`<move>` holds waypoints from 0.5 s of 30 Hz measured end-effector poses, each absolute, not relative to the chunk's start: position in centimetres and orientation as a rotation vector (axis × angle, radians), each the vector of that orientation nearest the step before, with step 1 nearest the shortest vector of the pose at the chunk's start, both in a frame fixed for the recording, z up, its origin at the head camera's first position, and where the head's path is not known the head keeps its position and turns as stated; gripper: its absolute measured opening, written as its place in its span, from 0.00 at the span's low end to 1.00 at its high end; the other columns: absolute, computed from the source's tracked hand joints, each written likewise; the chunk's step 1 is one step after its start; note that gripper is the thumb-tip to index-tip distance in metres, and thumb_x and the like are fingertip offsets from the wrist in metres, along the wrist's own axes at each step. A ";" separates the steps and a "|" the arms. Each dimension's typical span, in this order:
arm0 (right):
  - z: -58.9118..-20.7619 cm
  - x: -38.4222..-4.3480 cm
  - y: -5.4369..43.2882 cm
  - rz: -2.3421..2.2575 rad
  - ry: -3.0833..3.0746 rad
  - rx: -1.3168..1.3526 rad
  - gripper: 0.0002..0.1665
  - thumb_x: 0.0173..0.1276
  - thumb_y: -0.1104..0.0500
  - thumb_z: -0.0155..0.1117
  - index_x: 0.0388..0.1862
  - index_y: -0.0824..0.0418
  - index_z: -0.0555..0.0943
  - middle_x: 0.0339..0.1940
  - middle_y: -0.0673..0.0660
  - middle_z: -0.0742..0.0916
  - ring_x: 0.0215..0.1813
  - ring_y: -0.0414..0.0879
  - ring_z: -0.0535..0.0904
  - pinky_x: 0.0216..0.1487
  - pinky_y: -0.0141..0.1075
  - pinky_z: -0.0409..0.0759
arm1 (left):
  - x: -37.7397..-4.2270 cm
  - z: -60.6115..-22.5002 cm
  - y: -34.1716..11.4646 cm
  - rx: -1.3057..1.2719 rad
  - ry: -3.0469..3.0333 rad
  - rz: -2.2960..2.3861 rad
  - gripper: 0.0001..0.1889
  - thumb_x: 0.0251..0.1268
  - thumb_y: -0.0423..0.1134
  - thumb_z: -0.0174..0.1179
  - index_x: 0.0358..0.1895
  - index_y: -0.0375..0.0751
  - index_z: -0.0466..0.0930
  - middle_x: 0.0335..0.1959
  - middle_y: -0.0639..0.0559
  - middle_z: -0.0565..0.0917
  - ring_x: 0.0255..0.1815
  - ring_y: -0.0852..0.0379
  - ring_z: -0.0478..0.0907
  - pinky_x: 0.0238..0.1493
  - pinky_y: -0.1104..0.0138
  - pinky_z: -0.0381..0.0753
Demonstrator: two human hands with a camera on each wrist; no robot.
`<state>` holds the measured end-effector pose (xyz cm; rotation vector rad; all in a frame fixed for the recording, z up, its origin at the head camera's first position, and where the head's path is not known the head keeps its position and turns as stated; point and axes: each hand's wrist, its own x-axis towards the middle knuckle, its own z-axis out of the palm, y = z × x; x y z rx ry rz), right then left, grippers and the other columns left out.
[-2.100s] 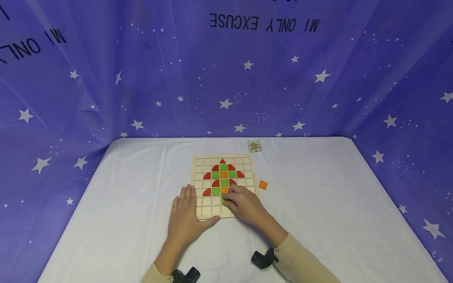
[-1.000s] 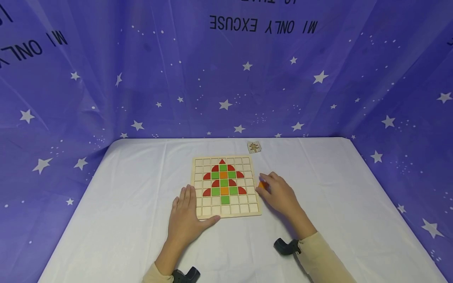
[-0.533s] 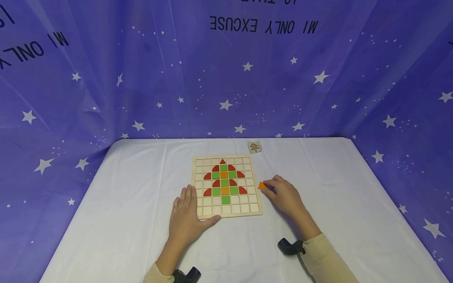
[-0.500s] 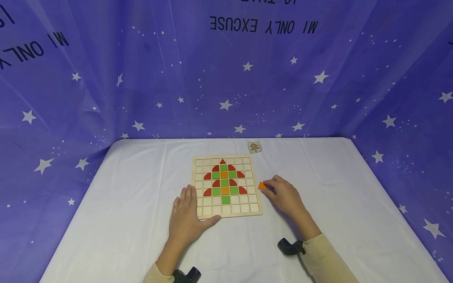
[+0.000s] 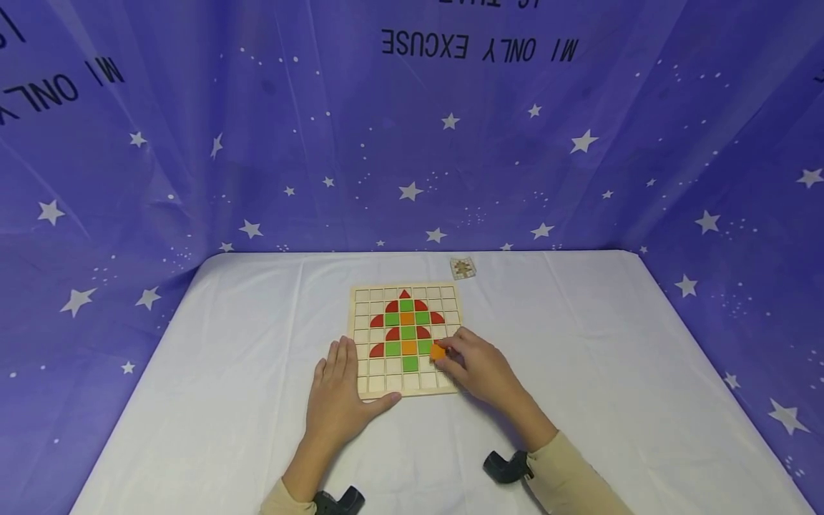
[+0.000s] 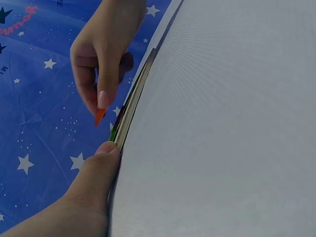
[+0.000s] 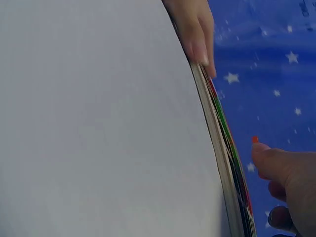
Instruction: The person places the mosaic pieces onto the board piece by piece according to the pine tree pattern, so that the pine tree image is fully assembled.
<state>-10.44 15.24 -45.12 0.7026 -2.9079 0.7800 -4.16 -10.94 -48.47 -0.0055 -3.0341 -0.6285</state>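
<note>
A square wooden grid board lies on the table, with red, green and orange tiles set in it in a tree shape. My left hand rests along its left edge and near corner, fingers straight and thumb spread at the near rim. Between thumb and fingertips my right hand pinches an orange square tile, held over the right part of the board. In the left wrist view the orange tile is raised above the board's surface. A green tile sits lowest in the tree's middle column.
A small card with a tree picture lies behind the board, toward the table's far edge. White cloth covers the table. A purple star-printed curtain hangs behind and at both sides.
My right hand placed a green tile at the tree's base, moved right to pick up the orange tile beside the board, and carried it left over the board. My left hand stayed put.
</note>
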 end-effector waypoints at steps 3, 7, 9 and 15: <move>-45.1 -9.7 13.6 0.747 -2.895 0.809 0.19 0.64 0.46 0.71 0.49 0.53 0.86 0.32 0.40 0.76 0.31 0.34 0.69 0.31 0.27 0.71 | -4.2 -48.4 -11.0 -0.008 -3.036 -0.619 0.70 0.43 0.86 0.50 0.80 0.35 0.43 0.82 0.41 0.47 0.83 0.44 0.42 0.79 0.45 0.47; -45.2 -9.1 12.4 0.683 -2.888 0.894 0.17 0.64 0.45 0.70 0.47 0.51 0.86 0.33 0.39 0.77 0.32 0.32 0.70 0.33 0.26 0.73 | -4.2 -48.4 -11.0 -0.011 -3.032 -0.616 0.70 0.44 0.86 0.50 0.80 0.34 0.43 0.82 0.41 0.47 0.83 0.44 0.42 0.79 0.46 0.48; -45.3 -8.8 12.1 0.674 -2.884 0.909 0.17 0.64 0.45 0.71 0.47 0.51 0.87 0.34 0.39 0.79 0.32 0.32 0.70 0.33 0.26 0.73 | -4.2 -48.4 -11.0 -0.014 -3.029 -0.618 0.70 0.44 0.86 0.50 0.80 0.34 0.43 0.82 0.41 0.47 0.83 0.44 0.42 0.79 0.45 0.48; -45.5 -8.7 11.9 0.673 -2.876 0.927 0.17 0.63 0.46 0.72 0.47 0.51 0.88 0.35 0.40 0.81 0.30 0.31 0.69 0.31 0.24 0.71 | -4.2 -48.4 -11.0 -0.019 -3.025 -0.622 0.70 0.44 0.86 0.51 0.80 0.34 0.44 0.82 0.41 0.47 0.83 0.44 0.42 0.79 0.45 0.48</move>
